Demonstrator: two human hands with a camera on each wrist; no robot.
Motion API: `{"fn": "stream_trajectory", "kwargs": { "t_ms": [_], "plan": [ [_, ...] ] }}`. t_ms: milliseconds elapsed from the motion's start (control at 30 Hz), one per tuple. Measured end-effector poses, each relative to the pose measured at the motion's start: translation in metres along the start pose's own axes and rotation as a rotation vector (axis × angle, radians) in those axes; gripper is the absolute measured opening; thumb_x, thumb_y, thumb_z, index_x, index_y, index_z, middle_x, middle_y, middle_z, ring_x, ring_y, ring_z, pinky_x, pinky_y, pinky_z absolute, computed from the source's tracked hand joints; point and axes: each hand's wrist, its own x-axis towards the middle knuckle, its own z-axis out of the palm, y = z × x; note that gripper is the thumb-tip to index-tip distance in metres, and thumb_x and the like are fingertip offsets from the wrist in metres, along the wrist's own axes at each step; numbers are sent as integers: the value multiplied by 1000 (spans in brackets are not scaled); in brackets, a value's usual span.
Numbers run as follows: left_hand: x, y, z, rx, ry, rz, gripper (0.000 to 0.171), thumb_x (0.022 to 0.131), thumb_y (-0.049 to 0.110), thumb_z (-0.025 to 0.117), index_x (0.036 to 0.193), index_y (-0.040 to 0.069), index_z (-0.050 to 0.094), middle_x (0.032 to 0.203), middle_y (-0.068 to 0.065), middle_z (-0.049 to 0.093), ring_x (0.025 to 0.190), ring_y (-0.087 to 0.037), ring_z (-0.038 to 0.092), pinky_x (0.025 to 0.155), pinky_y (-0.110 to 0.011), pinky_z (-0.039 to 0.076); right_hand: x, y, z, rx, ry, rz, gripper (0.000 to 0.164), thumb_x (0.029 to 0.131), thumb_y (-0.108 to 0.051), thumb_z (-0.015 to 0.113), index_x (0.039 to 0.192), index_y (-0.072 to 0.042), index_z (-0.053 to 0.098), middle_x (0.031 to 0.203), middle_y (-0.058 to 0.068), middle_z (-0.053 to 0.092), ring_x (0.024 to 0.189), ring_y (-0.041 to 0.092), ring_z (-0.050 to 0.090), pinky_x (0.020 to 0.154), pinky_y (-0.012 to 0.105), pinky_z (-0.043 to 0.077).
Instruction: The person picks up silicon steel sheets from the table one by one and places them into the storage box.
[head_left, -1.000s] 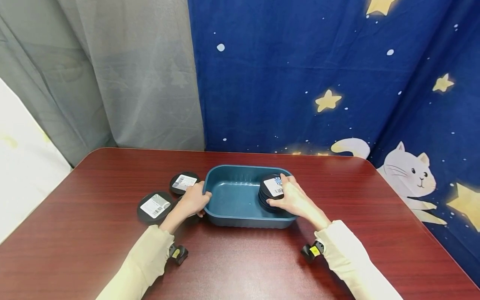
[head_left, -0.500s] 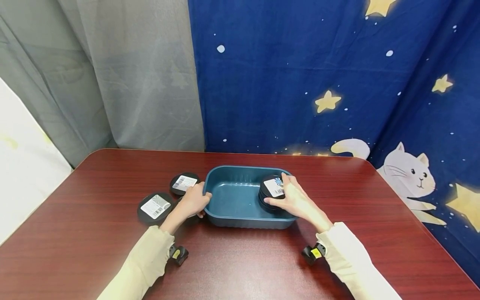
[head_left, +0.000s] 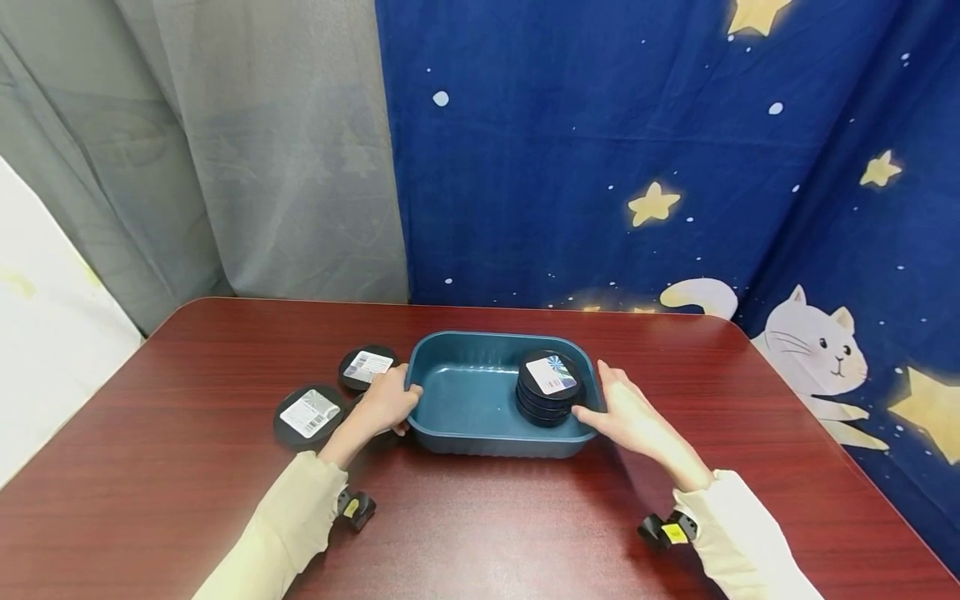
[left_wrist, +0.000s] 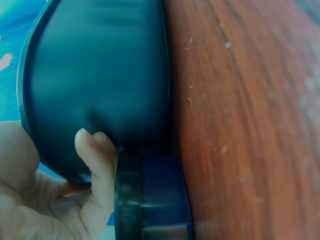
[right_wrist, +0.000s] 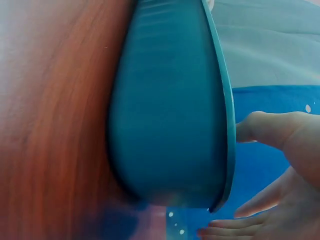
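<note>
A blue-teal plastic basin (head_left: 465, 400) stands on the table. My left hand (head_left: 386, 400) grips its left rim; in the left wrist view the bent fingers (left_wrist: 95, 175) lie against the outer wall. Inside, at the right end, is a stack of round black containers (head_left: 551, 379), a white label on the topmost. My right hand (head_left: 630, 417) is off the stack, at the basin's right rim, thumb near the edge and fingers extended, holding nothing. In the right wrist view, this hand (right_wrist: 295, 200) has its fingers spread beside the wall.
Left of the basin lie a labelled black round container (head_left: 309, 414) and another behind it (head_left: 367, 367). A further dark container (left_wrist: 160, 200) sits beneath my left hand, close to the basin's wall. Curtains (head_left: 525, 167) hang behind the reddish-brown table (head_left: 480, 525).
My right hand has let go of the stack of round containers and moved right, over the basin's right rim. The left hand and the basin have stayed in place.
</note>
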Motion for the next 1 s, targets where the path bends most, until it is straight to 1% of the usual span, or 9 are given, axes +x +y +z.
{"fn": "stream_trajectory", "kwargs": {
  "t_ms": [100, 167, 233, 367, 467, 633, 767, 867, 1000],
  "plan": [
    [-1, 1, 0, -6, -2, -12, 36, 82, 4, 42, 114, -13, 45, 73, -19, 56, 34, -12, 51, 35, -24, 45, -2, 5, 0, 28, -68, 26, 71, 78, -17, 61, 125, 23, 24, 117, 35, 47, 108, 42, 48, 92, 52, 37],
    [-1, 1, -1, -10, -5, -14, 37, 82, 3, 42, 115, -13, 45, 72, -19, 56, 34, -12, 51, 35, -24, 45, -2, 9, 3, 55, -80, 30, 66, 79, -14, 60, 124, 21, 28, 109, 30, 55, 100, 37, 56, 87, 49, 42],
    [-1, 1, -1, -11, -5, -12, 37, 82, 3, 42, 115, -13, 44, 73, -19, 56, 34, -12, 51, 35, -24, 45, -1, 13, 7, 84, -74, 29, 58, 79, -11, 58, 122, 18, 34, 101, 24, 60, 90, 30, 60, 82, 45, 46],
    [0, 0, -1, -2, -5, 4, 36, 82, 3, 42, 114, -13, 45, 73, -19, 56, 34, -12, 51, 35, -24, 45, 2, 17, 14, 180, -93, 99, 40, 81, -7, 51, 114, 13, 40, 88, 18, 58, 70, 22, 61, 65, 36, 52],
    [1, 0, 0, 0, -5, 5, 35, 82, 4, 42, 113, -13, 46, 73, -19, 56, 34, -11, 51, 35, -23, 45, 3, 17, 19, 281, -114, 160, 31, 83, -5, 45, 108, 12, 39, 79, 16, 54, 56, 18, 59, 53, 31, 52],
    [1, 0, 0, -15, -13, -14, 36, 82, 4, 42, 114, -12, 45, 72, -19, 55, 35, -12, 51, 35, -24, 45, 2, 14, 24, 370, -109, 222, 27, 85, -4, 41, 107, 12, 37, 83, 21, 53, 52, 20, 60, 48, 32, 52],
    [1, -1, 0, -10, -12, -7, 36, 83, 4, 42, 114, -12, 45, 72, -19, 56, 35, -13, 51, 35, -24, 45, 2, 12, 26, 415, -98, 264, 25, 85, -4, 38, 106, 10, 37, 84, 23, 53, 51, 23, 61, 47, 33, 52],
    [2, -2, 0, 2, -9, 9, 35, 83, 5, 42, 113, -12, 46, 71, -18, 56, 34, -11, 51, 35, -24, 45, 3, 10, 27, 428, -91, 281, 24, 84, -2, 36, 105, 10, 36, 80, 24, 55, 51, 24, 61, 46, 34, 52],
    [1, -3, -1, -22, -25, 17, 36, 85, 7, 43, 116, -10, 45, 64, -15, 55, 33, -11, 50, 35, -24, 45, 4, 9, 28, 417, -95, 289, 22, 85, -2, 35, 104, 9, 34, 76, 23, 55, 50, 23, 61, 46, 33, 52]
  ]
}}
